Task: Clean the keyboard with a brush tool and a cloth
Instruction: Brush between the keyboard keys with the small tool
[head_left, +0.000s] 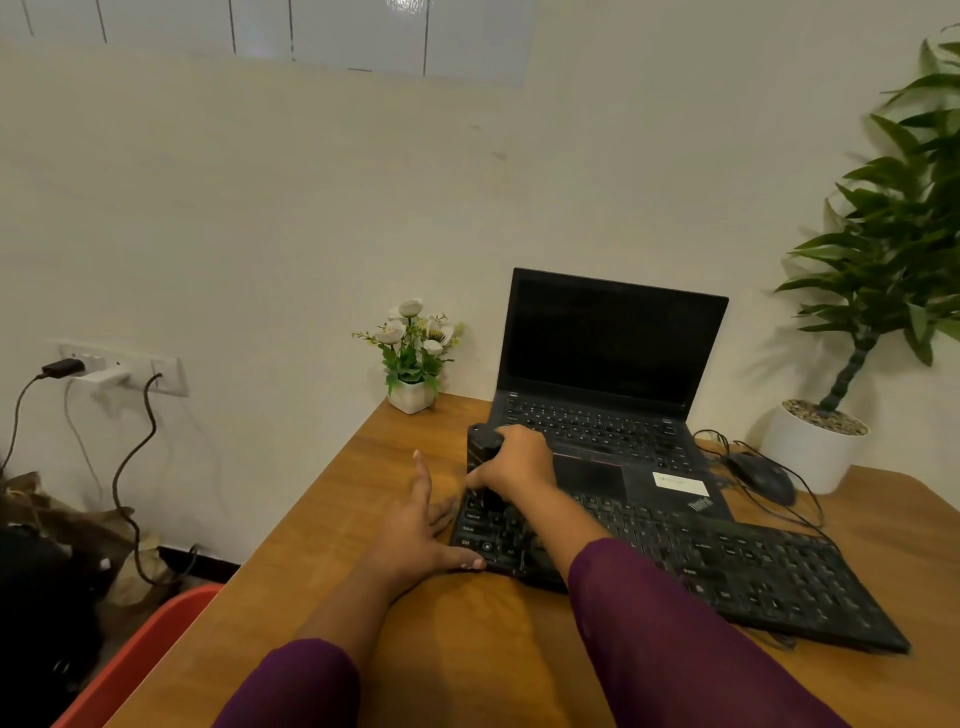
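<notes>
Right hand (511, 460) grips a stubby black brush (483, 446) on the black plastic keyboard (727, 566); left hand (421, 525), fingers spread, touches its edge.

A person in purple sleeves (675, 649) works at a wooden desk (467, 649), the right hand (511, 462) gripping a black brush tool (483, 447) held upright at the left end of a black keyboard (727, 566). The left hand (421, 525) lies flat, fingers spread, on the desk at the keyboard's left edge, thumb against its near-left corner. Behind the keyboard an open laptop (613, 343) shows a dark screen. A wired mouse (763, 475) sits toward the desk's right edge, beside a tall potted plant (893, 244). A small pot of white flowers (413, 358) stands at the far-left corner. Chargers hang from a wall socket (119, 366).
</notes>
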